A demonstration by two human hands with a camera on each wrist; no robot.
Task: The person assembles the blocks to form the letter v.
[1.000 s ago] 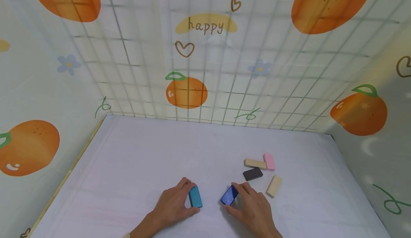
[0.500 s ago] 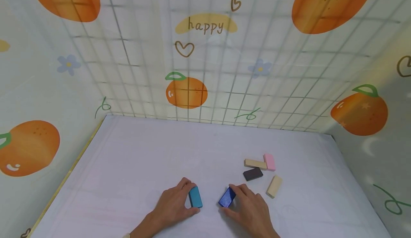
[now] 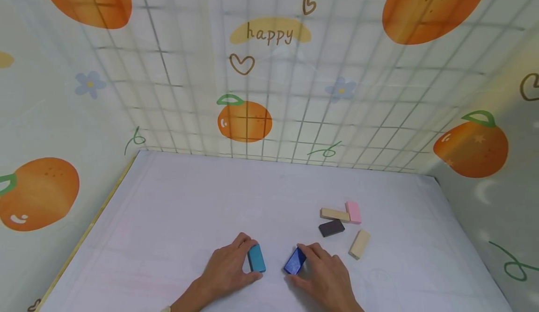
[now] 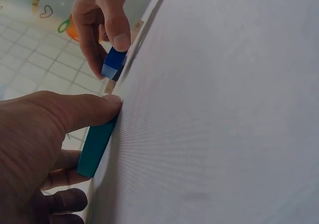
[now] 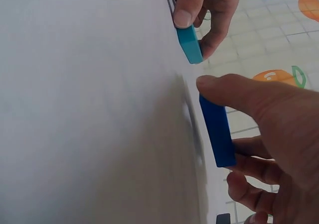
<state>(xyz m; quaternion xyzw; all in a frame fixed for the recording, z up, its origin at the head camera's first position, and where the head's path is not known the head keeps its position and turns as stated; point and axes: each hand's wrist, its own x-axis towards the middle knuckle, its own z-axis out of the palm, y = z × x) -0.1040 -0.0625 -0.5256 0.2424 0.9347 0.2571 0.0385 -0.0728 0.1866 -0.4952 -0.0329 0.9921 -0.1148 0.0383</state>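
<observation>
Head view: left hand (image 3: 227, 266) pinches a teal block (image 3: 256, 258) at the white table's (image 3: 210, 199) near side; right hand (image 3: 327, 272) pinches a blue block (image 3: 294, 261), just right. Left wrist view: left thumb (image 4: 89, 111) is straight. Right wrist view: spare fingers (image 5: 244, 188) curl.

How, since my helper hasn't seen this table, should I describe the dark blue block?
On the white table, find the person's right hand. It pinches the dark blue block, a deeper blue than the turquoise block in the left hand.
</observation>
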